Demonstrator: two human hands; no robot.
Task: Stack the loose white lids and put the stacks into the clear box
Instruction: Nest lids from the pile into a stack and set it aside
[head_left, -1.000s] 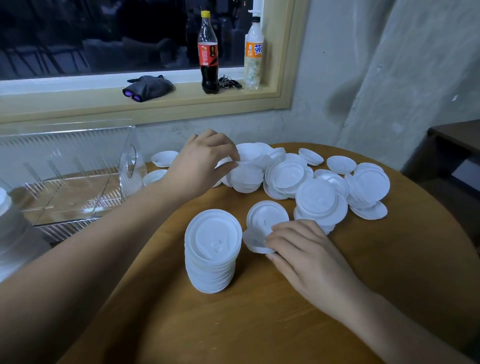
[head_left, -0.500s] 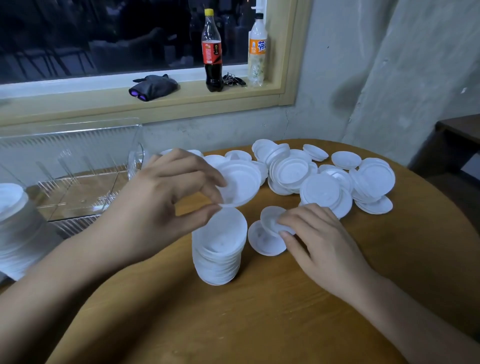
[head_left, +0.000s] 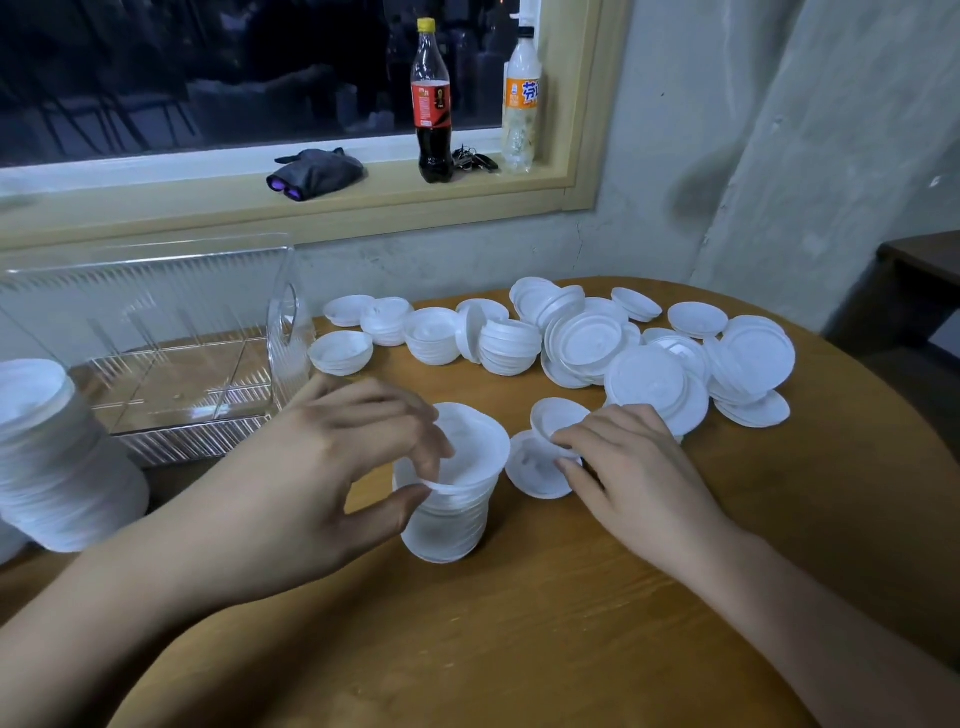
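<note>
You are working the stacking step: your left hand (head_left: 332, 467) is pinching the top lid (head_left: 478, 441) by its rim, between thumb and curled fingers, over the stack (head_left: 447, 525). Your right hand (head_left: 634, 467) is pinching a tilted lid (head_left: 553, 418) just beside it. Next, I judge, you are needing to seat the top lid square, then carry the tilted one across. The clear box (head_left: 171, 374) is standing near on the left with bare table (head_left: 519, 623) between, and loose lids (head_left: 649, 358) are crowding the far side.

Lid stack (head_left: 447, 499) right of clear box (head_left: 171, 358) (loose lids (head_left: 649, 358) behind)
</note>
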